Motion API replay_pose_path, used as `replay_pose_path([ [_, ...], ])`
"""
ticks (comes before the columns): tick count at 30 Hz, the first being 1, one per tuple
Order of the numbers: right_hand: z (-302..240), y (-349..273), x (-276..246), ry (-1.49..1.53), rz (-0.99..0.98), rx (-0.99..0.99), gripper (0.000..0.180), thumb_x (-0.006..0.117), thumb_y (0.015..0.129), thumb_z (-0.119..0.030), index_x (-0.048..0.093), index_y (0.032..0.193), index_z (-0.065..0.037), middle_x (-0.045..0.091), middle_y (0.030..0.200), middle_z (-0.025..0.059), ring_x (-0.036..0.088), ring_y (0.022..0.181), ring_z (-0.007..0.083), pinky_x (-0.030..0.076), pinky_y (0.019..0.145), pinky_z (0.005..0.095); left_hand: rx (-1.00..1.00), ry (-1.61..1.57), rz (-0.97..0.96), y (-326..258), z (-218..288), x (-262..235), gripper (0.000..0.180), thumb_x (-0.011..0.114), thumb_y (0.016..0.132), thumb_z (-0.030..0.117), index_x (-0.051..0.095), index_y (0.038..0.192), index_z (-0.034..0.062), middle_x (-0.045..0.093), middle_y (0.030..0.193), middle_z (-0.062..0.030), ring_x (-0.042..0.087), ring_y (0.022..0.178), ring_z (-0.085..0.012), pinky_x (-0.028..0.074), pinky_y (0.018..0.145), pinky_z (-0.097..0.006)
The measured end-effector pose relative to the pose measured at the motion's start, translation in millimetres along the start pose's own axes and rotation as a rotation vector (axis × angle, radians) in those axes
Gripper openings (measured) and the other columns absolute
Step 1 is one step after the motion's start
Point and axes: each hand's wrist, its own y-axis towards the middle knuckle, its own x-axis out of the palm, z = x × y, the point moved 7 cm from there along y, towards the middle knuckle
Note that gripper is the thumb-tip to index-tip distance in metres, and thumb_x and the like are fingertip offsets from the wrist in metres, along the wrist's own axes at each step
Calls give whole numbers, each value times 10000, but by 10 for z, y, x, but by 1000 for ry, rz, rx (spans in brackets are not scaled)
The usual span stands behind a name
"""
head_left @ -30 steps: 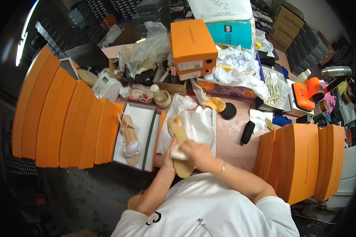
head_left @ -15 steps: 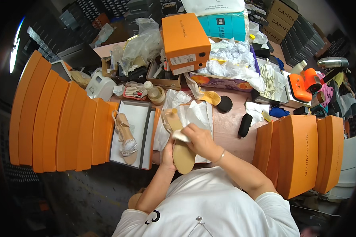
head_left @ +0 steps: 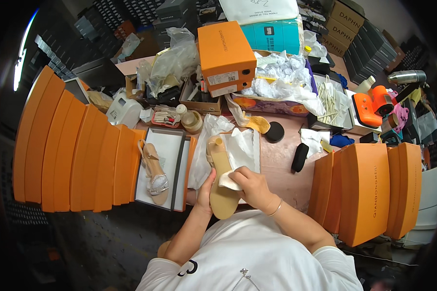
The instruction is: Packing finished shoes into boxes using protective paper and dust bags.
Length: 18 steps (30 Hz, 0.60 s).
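A tan heeled sandal point(head_left: 223, 202) is held sole up over the table, its toe toward me and its heel pointing away. My left hand point(head_left: 207, 193) grips it along the left side. Pinched in my right hand point(head_left: 253, 187) is a folded white cloth point(head_left: 229, 180), pressed against the middle of the sole. Its mate, a sandal with a silvery toe strap point(head_left: 156, 177), lies right side up in an open grey-lined shoebox point(head_left: 168, 140) to the left. Under the held sandal, white tissue paper point(head_left: 243, 147) spreads over another open box.
Orange shoeboxes stand in a row at the left point(head_left: 82, 160) and right point(head_left: 364, 189). A stacked orange box point(head_left: 226, 53) sits at the back, beside a carton of crumpled paper point(head_left: 277, 103). A glass bottle point(head_left: 193, 121), a black round tin point(head_left: 275, 131) and a black brush-like block point(head_left: 300, 157) are nearby.
My right hand has moved the cloth slightly down the sole, toward the toe. The sandal has turned a little, its heel now pointing more directly away from me.
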Motion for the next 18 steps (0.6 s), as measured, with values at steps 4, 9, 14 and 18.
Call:
replay_pose_path([
  [4,-310,-216,176,69,-207,-139,274,655,670,-52,564,923,-108,563,841,69,606,675,283,504,555,372,67,190,3,-36,-7,33,564,280,1012,464,410,1362,40,533,1266,-177,598,1062,-297,532,848,-424],
  [9,922,-84,-393,-150,295,315,289,681,730,-75,575,998,-92,586,912,94,613,745,332,498,620,407,111,301,-119,-49,-5,126,543,341,1000,472,330,1402,107,526,1245,-192,608,1044,-319,575,767,-399],
  [14,1309,-378,-430,-213,102,491,871,748,784,-318,272,1439,3,236,1477,300,323,1317,464,268,1082,466,124,306,-216,-67,77,99,579,341,994,487,276,1442,128,500,1296,-181,558,1132,-268,522,871,-383],
  [18,593,-348,379,1349,-86,680,770,698,851,-228,272,1444,14,389,1428,167,369,1320,245,271,1099,381,359,345,-135,-108,206,188,602,382,998,434,242,1461,76,453,1362,-140,491,1219,-225,443,980,-365],
])
